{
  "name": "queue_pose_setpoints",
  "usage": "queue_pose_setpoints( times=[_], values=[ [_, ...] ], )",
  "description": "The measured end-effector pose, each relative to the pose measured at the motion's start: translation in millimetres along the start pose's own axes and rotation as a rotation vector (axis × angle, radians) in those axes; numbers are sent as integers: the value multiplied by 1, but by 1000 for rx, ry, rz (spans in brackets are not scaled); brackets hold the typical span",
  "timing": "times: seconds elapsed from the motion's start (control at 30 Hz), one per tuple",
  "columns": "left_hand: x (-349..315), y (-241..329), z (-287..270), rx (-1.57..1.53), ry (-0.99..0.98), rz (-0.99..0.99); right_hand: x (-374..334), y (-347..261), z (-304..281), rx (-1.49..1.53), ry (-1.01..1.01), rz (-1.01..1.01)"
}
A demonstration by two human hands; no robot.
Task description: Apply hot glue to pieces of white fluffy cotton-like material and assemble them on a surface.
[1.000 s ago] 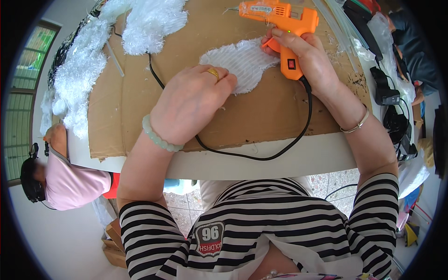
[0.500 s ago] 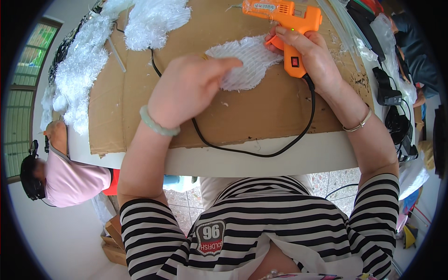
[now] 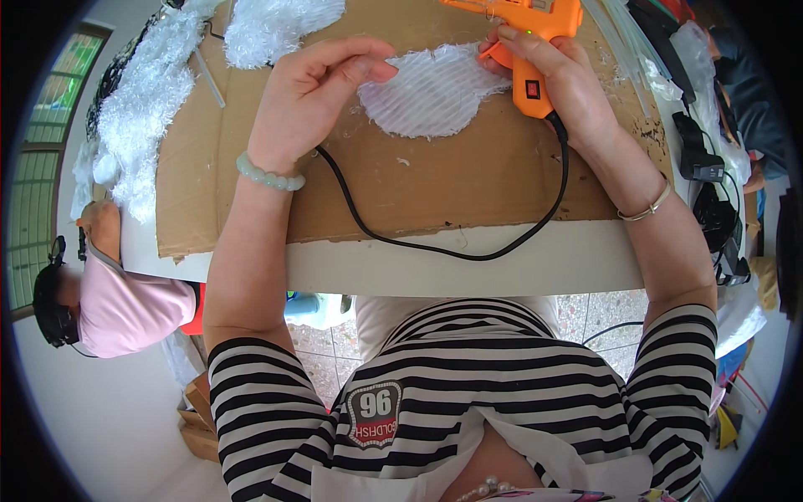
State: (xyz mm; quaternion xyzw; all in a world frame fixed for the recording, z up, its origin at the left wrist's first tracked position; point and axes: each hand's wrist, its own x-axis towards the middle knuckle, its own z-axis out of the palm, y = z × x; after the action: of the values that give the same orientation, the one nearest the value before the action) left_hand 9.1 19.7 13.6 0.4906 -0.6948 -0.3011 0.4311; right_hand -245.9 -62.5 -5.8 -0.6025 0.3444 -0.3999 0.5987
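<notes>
My right hand (image 3: 573,79) is wrapped round the handle of an orange hot glue gun (image 3: 535,63), with fingers at its trigger. The front of the gun runs out of the top of the picture. On the cardboard left of the gun lies a white, ribbed, rounded piece of fabric (image 3: 427,96) with frayed edges. My left hand (image 3: 305,100) hovers by the upper left edge of this piece, its fingers loosely bent and apart, with nothing visible in them.
A cardboard sheet (image 3: 226,192) covers most of the white table (image 3: 468,272). Fluffy white material (image 3: 142,109) is heaped at the left, and another fluffy piece (image 3: 276,33) lies at the top. The gun's black cord (image 3: 443,251) loops across the front. Clear glue sticks (image 3: 619,54) lie at the right. Another person (image 3: 125,305) is at the left.
My left hand has drawn back left and up from over the fabric piece, uncovering more of it. My right hand still grips the glue gun. The whole view has shifted slightly.
</notes>
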Motion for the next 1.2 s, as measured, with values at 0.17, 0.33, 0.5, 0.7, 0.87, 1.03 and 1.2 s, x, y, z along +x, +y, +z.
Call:
queue_pose_setpoints(
  times=[0.17,0.33,0.5,0.7,0.87,1.03,1.2],
  values=[
    [-5,15,17,398,-33,319,-1,-4,1,14,8,36],
    [-7,22,36,588,-153,435,-2,-9,-2,88,23,43],
    [-9,25,37,632,-149,451,1,-24,-7,151,87,-46],
    [-11,26,41,670,-145,476,-9,-50,-28,-68,-37,-213],
    [-13,26,39,679,-149,466,-23,-63,-50,-212,-213,-167],
    [-15,25,39,693,-147,471,-36,-62,-59,-519,-215,-104],
    [-14,25,39,668,-141,476,-41,-46,-55,-556,-138,-66]
  ],
)
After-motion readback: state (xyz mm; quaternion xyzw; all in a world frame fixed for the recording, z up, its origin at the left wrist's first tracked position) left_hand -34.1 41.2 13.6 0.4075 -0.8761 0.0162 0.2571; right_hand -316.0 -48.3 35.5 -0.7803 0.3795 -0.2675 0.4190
